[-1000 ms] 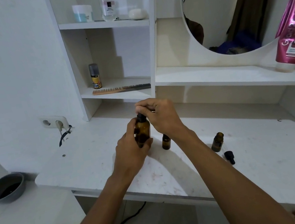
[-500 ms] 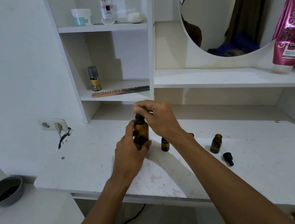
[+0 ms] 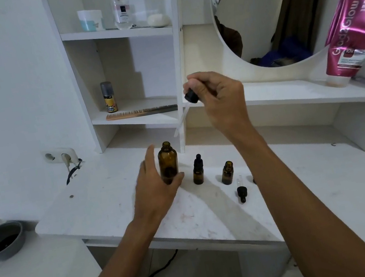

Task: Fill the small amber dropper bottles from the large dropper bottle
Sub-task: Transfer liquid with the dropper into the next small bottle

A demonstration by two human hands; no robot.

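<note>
The large bottle [image 3: 168, 162] is brown-amber glass, uncapped, standing upright on the white tabletop [image 3: 104, 201]. The left hand [image 3: 154, 187] is loosely open beside it, thumb touching its base and fingers spread behind it, not gripping. The right hand [image 3: 218, 97] is raised above, pinching the black-capped dropper [image 3: 190, 99], whose clear glass tube slants down to the left. Just right of the large bottle stands a small amber bottle [image 3: 198, 171] with its black dropper cap on, then an open small bottle [image 3: 227, 173]. A loose small dropper [image 3: 241, 191] lies near it. On the right shelf a pink tube [image 3: 351, 35] reads "Glad2Glow".
</note>
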